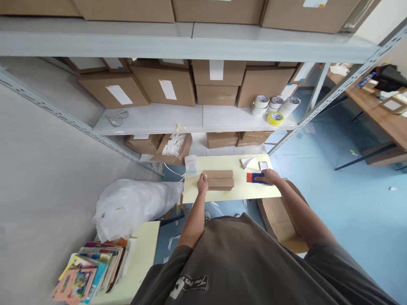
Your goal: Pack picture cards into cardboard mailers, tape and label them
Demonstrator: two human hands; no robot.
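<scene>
A small brown cardboard box [219, 178] lies on a pale yellow table [235, 192]. My left hand [202, 184] rests closed against the box's left end. My right hand [269, 176] is wrapped round a red and blue tape dispenser [253, 177] lying on the table to the right of the box. A phone [263, 165] and a white sheet [249, 162] lie behind the dispenser. A small clear container [191, 165] stands at the table's far left corner.
Grey metal shelves hold brown boxes [165, 87] and several tape rolls [275, 108]. An open carton [282, 220] sits on the blue floor by my right arm. A full white plastic bag [133, 205] lies left. Colourful books [92, 269] are stacked on a second table.
</scene>
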